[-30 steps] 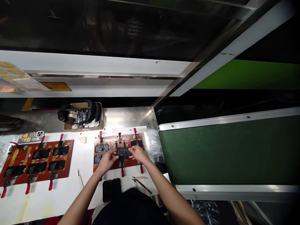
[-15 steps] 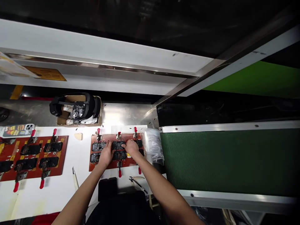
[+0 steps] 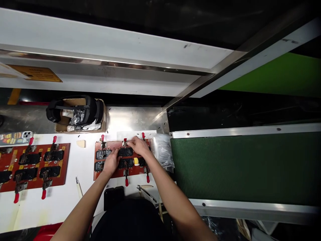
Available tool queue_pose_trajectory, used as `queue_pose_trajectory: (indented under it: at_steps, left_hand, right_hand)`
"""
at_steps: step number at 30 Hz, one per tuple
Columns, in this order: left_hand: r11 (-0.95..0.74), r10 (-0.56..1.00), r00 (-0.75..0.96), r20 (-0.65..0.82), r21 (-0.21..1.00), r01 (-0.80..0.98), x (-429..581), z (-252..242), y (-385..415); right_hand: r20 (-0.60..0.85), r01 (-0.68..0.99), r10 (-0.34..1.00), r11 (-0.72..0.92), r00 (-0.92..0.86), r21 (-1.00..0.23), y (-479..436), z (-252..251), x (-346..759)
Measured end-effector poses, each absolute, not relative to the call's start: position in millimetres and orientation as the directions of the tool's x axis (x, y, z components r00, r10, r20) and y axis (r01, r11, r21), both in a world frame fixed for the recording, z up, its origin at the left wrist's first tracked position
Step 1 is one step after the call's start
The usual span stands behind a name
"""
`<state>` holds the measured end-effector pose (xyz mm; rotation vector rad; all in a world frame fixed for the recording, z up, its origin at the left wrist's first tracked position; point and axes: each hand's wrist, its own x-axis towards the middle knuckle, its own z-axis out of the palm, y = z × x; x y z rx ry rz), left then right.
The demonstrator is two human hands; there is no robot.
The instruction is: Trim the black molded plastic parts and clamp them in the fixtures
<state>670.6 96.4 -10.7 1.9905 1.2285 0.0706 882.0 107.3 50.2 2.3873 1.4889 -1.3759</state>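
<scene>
A red-brown fixture board (image 3: 115, 145) with several black plastic parts and red-handled toggle clamps lies before me. My left hand (image 3: 111, 163) rests on it, thumb and fingers apart, fingertips against the left edge of the upper middle black plastic part (image 3: 125, 152). At the board's far edge, my right hand (image 3: 139, 146) has its curled fingers at the upper middle toggle clamp (image 3: 125, 142); its grip is partly hidden. Below that part sits another black part (image 3: 126, 163), crossed by a clamp. A yellow-and-white piece (image 3: 136, 161) lies to its right.
A second fixture board (image 3: 65, 167) lies left, near a utility knife (image 3: 79, 187) and a beige block (image 3: 81, 144). Behind stands a cardboard box (image 3: 103, 124) with a black headset (image 3: 91, 108). To the right are a plastic bag (image 3: 163, 152) and a green conveyor belt (image 3: 238, 170).
My right hand has moved from the upper middle black part up to the toggle clamp at the far edge, uncovering the yellow-and-white piece. My left hand stays beside the part. The view has shifted slightly.
</scene>
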Motion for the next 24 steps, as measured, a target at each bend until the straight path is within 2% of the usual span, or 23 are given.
queue_pose_trajectory:
  at_steps: [2,4,16,20,24]
  left_hand:
    - [-0.233,0.776,0.537,-0.33,0.641,0.731,670.9,-11.0,96.3]
    - [-0.237,0.774,0.542,-0.327,0.644,0.727,671.4,-10.6,96.8]
    - [-0.208,0.785,0.502,-0.362,0.609,0.765,675.3,-13.9,97.8]
    - [-0.187,0.825,0.446,-0.346,0.578,0.794,655.6,3.3,85.1]
    - [-0.128,0.902,0.319,-0.291,0.525,0.842,601.4,16.7,94.2]
  right_hand:
    - [-0.636,0.713,0.766,-0.497,0.093,-0.495,124.6,46.7,881.4]
    - [-0.629,0.708,0.774,-0.482,0.069,-0.515,142.6,38.9,877.8]
    - [-0.815,0.742,0.525,-0.643,0.246,-0.19,199.5,-12.4,867.3]
    - [-0.797,0.755,0.531,-0.637,0.286,-0.153,201.3,-4.5,864.5]
    - [-0.741,0.775,0.604,-0.604,0.294,-0.185,199.5,9.3,850.0]
